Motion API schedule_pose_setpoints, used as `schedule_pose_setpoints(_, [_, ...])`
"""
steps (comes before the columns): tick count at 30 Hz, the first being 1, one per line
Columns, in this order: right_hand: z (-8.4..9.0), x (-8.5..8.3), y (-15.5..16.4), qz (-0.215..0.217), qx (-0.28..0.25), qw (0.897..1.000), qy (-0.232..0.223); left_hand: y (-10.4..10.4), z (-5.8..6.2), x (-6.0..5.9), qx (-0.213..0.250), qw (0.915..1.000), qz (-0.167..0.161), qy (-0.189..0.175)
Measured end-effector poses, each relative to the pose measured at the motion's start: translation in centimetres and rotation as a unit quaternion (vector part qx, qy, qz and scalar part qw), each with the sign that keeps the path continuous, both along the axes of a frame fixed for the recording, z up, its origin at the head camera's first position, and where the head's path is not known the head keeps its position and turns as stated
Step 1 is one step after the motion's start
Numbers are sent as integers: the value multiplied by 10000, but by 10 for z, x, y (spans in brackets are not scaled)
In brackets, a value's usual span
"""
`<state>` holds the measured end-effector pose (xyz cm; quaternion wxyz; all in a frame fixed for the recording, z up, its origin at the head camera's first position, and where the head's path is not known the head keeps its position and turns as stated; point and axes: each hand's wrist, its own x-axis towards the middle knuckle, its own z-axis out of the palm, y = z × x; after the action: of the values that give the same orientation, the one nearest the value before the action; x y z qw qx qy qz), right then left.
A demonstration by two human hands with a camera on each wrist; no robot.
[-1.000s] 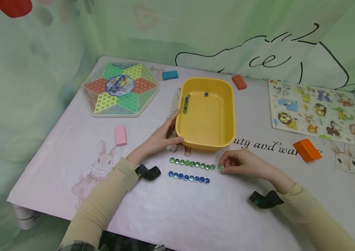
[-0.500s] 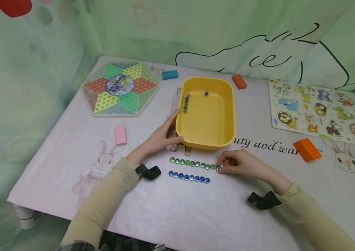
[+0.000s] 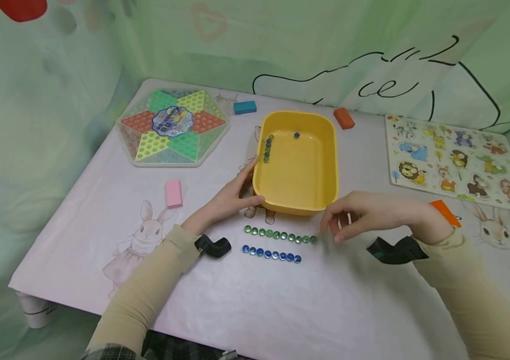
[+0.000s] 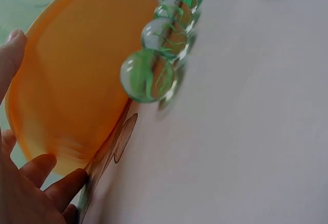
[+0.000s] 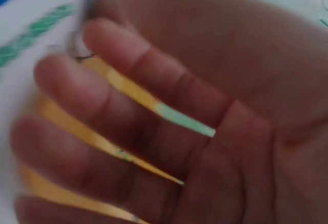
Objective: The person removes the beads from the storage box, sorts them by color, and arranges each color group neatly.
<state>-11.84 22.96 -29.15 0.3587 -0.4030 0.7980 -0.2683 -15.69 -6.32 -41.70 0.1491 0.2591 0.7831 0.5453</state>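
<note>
A yellow tub [image 3: 297,197] stands mid-table with several marbles [image 3: 267,148] along its left wall and one blue marble [image 3: 297,135] near the back. My left hand [image 3: 232,196] holds the tub's near left corner, thumb on the rim; the left wrist view shows that hand [image 4: 20,183] against the tub [image 4: 77,75]. In front of the tub lie a row of green marbles [image 3: 280,235] [image 4: 148,75] and a row of blue marbles [image 3: 271,254]. My right hand [image 3: 363,215] hovers just right of the green row, fingers relaxed and empty; its blurred fingers [image 5: 123,126] fill the right wrist view.
A hexagonal checkers board [image 3: 172,127] sits at the back left, an animal puzzle board [image 3: 457,160] at the right. Loose blocks: pink [image 3: 173,193], teal [image 3: 244,107], orange [image 3: 343,118], and another orange one [image 3: 444,210] behind my right wrist. The table's near edge runs along the front.
My right hand set a green marble at the right end of the green row, let go and lifted up and to the right. The left hand stayed on the tub.
</note>
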Motion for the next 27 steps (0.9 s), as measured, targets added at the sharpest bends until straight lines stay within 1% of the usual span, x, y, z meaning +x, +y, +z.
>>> schedule_pose_setpoints(3, [18, -19, -11, 347, -156, 9991, -204, -2, 0, 0, 67, 10000, -18, 51])
schedule_pose_setpoints(5, [25, -34, -20, 369, -130, 9985, -392, -2, 0, 0, 73, 10000, -20, 52])
schedule_pose_setpoints(8, [27, -57, -34, 132, -65, 9983, -568, -2, 2, 0, 50, 10000, -20, 28])
schedule_pose_setpoints(10, [24, -72, -43, -207, -27, 9977, -641, -2, 2, 1, -3, 10000, -8, 1])
schedule_pose_setpoints(11, [21, -80, -47, -365, -59, 9975, -597, -2, 2, 1, -30, 10000, -1, -5])
schedule_pose_setpoints(13, [13, -93, -55, -750, -11, 9963, -419, -1, 2, 0, -74, 10000, 13, -23])
schedule_pose_setpoints(16, [-4, -110, -63, -1227, 119, 9923, 124, 0, 0, 0, -87, 10000, 13, -23])
schedule_pose_setpoints(18, [-15, -117, -69, -1465, 209, 9878, 493, -1, -1, -1, -72, 10000, -10, -36])
schedule_pose_setpoints(22, [-30, -125, -78, -1729, 334, 9789, 1038, -1, 0, -1, -74, 10000, -48, -35])
schedule_pose_setpoints(27, [-40, -135, -87, -1821, 727, 9709, 1372, -1, 2, 0, -55, 10000, -34, 16])
